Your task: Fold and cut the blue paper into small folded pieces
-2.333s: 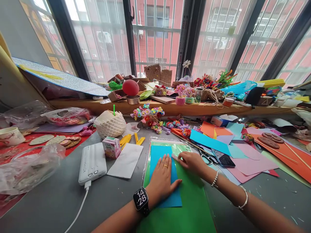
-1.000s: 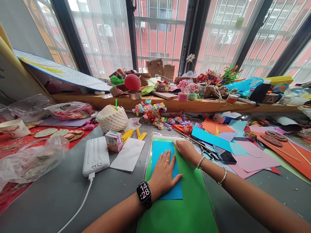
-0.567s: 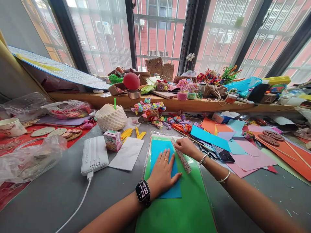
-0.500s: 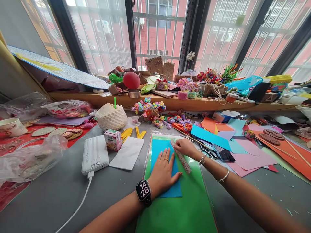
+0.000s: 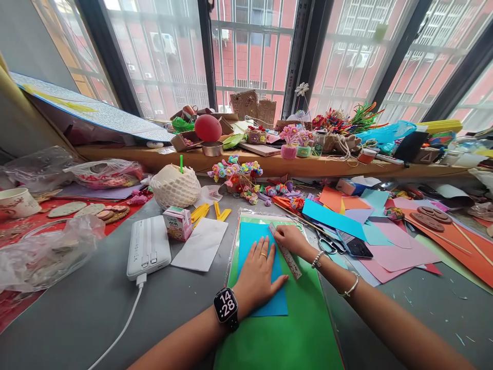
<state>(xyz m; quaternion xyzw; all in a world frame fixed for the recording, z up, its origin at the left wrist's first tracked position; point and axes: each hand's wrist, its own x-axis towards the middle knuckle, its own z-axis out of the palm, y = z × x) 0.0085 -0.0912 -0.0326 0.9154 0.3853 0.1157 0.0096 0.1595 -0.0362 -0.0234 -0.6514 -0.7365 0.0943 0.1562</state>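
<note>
My left hand lies flat with its fingers spread on a sheet of blue paper, its thumb pointing right. Under the paper is a large green sheet in a clear plastic sleeve. A patterned ruler lies slantwise along the paper's right edge. My right hand is closed at the ruler's upper end, fingertips pressed on it; anything else inside the fist is hidden.
To the right lie scissors, a phone and coloured paper. On the left are a white power bank with a cable, a small pink carton, white paper and a net-wrapped coconut. Crochet flowers stand behind.
My right hand and the ruler have shifted very slightly to the left. My left hand stays pressed on the blue paper.
</note>
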